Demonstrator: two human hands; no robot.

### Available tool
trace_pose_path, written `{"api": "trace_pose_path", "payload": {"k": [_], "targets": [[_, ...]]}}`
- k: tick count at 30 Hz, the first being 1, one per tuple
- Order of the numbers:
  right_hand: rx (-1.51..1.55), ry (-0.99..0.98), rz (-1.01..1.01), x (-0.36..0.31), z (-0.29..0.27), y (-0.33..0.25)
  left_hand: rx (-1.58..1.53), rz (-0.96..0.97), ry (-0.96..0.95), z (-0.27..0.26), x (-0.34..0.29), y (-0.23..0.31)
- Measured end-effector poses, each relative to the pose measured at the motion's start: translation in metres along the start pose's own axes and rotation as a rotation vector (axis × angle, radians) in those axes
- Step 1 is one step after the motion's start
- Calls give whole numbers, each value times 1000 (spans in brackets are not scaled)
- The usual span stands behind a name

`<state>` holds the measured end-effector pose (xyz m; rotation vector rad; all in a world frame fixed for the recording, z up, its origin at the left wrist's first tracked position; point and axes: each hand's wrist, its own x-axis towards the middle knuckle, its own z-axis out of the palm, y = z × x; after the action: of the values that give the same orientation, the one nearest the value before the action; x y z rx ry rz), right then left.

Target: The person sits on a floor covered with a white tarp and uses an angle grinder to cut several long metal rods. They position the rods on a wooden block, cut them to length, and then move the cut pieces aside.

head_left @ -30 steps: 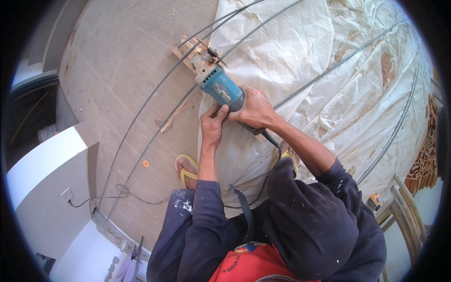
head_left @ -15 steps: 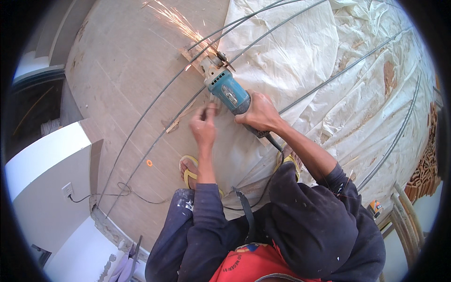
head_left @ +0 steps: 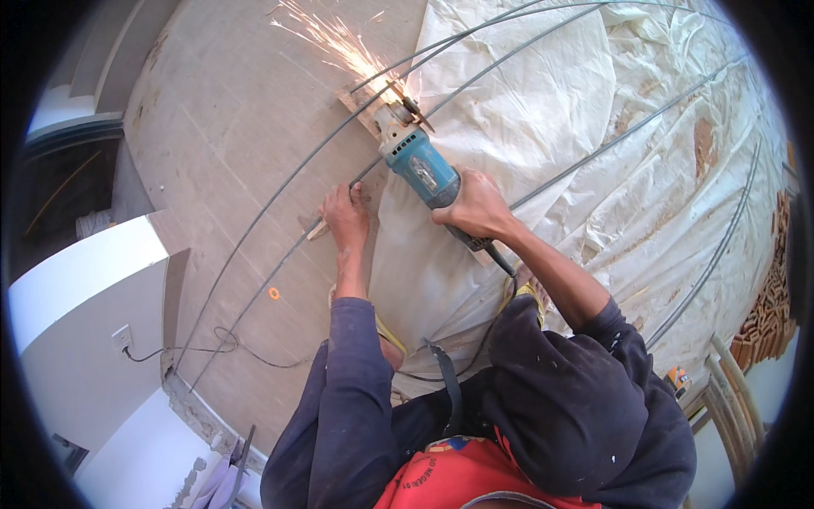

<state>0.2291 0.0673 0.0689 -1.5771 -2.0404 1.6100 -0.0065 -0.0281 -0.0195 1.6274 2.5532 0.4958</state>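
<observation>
A blue-green angle grinder [head_left: 424, 170] is gripped around its dark rear body by my right hand [head_left: 479, 206]. Bright sparks [head_left: 360, 55] fly up and to the left from its disc [head_left: 414, 110], which is at a thin steel rod [head_left: 449, 41]. My left hand [head_left: 346, 219] is closed, its fingertips around a second steel rod [head_left: 284, 254] to the left of the grinder. Under the grinder head lies a small wooden board [head_left: 360, 110]. The exact contact of disc and rod is hard to see in the glare.
Crumpled white sheeting [head_left: 543, 110] covers the floor on the right, with more long rods [head_left: 627, 131] across it. A power cord [head_left: 280, 365] runs to a wall socket [head_left: 121, 338] at the left. Stacked bricks [head_left: 763, 318] stand far right. An orange ring [head_left: 274, 293] lies on the tiles.
My left hand has moved left and closed on a rod, where before it was blurred beside the grinder. Grinder and right hand have shifted slightly right and down in view; the sparks look denser.
</observation>
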Motion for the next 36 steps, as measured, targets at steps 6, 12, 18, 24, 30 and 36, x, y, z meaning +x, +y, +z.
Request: {"api": "trace_pose_path", "payload": {"k": [6,12,18,24,30,36], "targets": [[-15,1,14,-2,-1,-4,-15,16,-6,-7,1,2],[-15,-18,24,-1,-1,-5,13,53,-26,-8,3,-4],[-17,26,-19,-1,2,-1,55,86,-7,-6,4,-6],[-44,-6,12,0,2,-2,53,89,-15,-8,4,-8],[-47,-29,22,0,-3,-6,43,75,-39,-11,5,-5],[-24,-29,20,-3,-6,-14,-36,57,-19,-12,4,-3]]}}
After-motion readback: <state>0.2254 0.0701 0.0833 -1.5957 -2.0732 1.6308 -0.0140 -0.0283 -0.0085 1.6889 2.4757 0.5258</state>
